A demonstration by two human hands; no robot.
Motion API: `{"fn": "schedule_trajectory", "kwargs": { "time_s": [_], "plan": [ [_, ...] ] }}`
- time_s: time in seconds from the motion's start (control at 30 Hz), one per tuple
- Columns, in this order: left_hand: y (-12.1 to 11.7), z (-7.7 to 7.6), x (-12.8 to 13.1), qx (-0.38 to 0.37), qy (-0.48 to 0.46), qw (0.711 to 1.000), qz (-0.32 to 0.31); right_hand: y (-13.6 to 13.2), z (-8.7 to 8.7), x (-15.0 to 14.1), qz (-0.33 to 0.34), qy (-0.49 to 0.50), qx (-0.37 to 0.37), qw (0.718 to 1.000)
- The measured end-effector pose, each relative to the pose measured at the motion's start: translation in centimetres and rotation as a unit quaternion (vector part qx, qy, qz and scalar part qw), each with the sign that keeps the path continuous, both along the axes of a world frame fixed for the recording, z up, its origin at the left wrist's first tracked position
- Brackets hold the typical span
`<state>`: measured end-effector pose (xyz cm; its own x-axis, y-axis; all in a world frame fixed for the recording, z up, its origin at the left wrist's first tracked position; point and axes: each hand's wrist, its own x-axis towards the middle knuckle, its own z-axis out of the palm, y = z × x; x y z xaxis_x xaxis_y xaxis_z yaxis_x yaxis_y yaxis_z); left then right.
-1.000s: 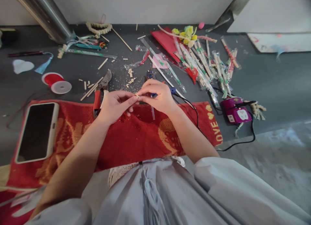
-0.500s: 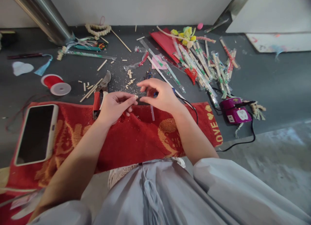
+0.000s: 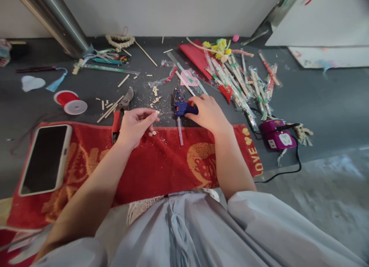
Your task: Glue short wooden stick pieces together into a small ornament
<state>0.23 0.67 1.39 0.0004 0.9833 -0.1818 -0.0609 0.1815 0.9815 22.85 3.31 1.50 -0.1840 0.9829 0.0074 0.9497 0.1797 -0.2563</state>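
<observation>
My left hand (image 3: 135,125) is closed in a pinch over the red towel's far edge, with a small pale wooden piece (image 3: 157,112) between thumb and fingertips. My right hand (image 3: 211,114) has its thumb and fingers around the handle of a blue glue gun (image 3: 181,108), which lies on the grey table. A clear glue stick (image 3: 180,130) sticks out of the gun's back over the red towel (image 3: 161,163). Red-handled pruning shears (image 3: 126,100) lie beside my left hand, partly hidden by it. Tiny cut wooden bits (image 3: 155,100) and crumbs are scattered between my hands.
On the left are a phone (image 3: 46,159) and a red thread spool (image 3: 70,102). Several wrapped chopsticks (image 3: 230,78) lie to the right, near a purple power socket (image 3: 277,134) with a black cord. A metal pole (image 3: 62,25) stands at the back left.
My right hand has moved right, away from my left hand, and taken hold of the glue gun's handle. The left hand still pinches its small piece, nearly in place.
</observation>
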Motion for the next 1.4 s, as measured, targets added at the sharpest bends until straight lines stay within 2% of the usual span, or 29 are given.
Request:
{"fn": "schedule_trajectory", "kwargs": {
  "time_s": [0.23,0.33,0.43,0.5,0.6,0.67,0.7,0.77,0.87,0.93,1.0,1.1,1.23,1.3,1.4],
  "plan": [
    [-0.1,0.0,0.0,0.003,-0.021,1.000,-0.001,0.4,-0.5,-0.3,0.017,0.003,0.028,0.999],
    [0.0,0.0,-0.1,-0.005,-0.038,0.999,0.002,0.6,-0.4,0.0,-0.003,0.086,0.044,0.995],
    [0.0,0.2,-0.1,-0.022,-0.069,0.997,0.011,1.1,-0.6,0.2,-0.006,0.233,0.037,0.972],
    [0.1,0.5,-0.2,-0.036,-0.104,0.994,0.018,1.3,-0.9,0.0,-0.003,0.367,-0.006,0.930],
    [0.1,1.1,-0.2,-0.074,-0.192,0.978,0.028,1.2,-0.8,-0.7,-0.006,0.562,-0.086,0.823],
    [0.1,1.5,-0.3,-0.114,-0.255,0.960,0.034,0.9,-0.4,-1.4,-0.001,0.642,-0.118,0.757],
    [0.1,1.7,-0.3,-0.133,-0.279,0.950,0.037,0.7,-0.2,-1.7,0.005,0.665,-0.132,0.735],
    [0.2,2.0,-0.5,-0.159,-0.319,0.934,0.039,0.2,0.3,-2.3,0.023,0.682,-0.152,0.715],
    [0.3,2.2,-0.8,-0.175,-0.364,0.914,0.037,-0.3,0.7,-3.0,0.051,0.681,-0.168,0.711],
    [0.3,2.1,-0.8,-0.174,-0.371,0.911,0.036,-0.6,0.8,-3.2,0.061,0.679,-0.172,0.711],
    [0.3,1.9,-0.7,-0.144,-0.338,0.929,0.044,-0.8,0.7,-3.3,0.061,0.676,-0.174,0.714],
    [0.1,1.4,-0.4,-0.043,-0.226,0.970,0.074,-0.9,0.7,-3.3,0.060,0.665,-0.177,0.723],
    [-0.1,0.8,-0.2,0.054,-0.119,0.987,0.094,-0.9,0.8,-3.3,0.060,0.660,-0.171,0.729],
    [-0.2,0.7,-0.2,0.058,-0.089,0.990,0.089,-0.9,0.9,-3.4,0.059,0.661,-0.162,0.730],
    [-0.4,1.0,0.0,0.002,-0.069,0.997,0.045,-0.9,0.6,-3.8,0.054,0.657,-0.149,0.737]
  ]
}}
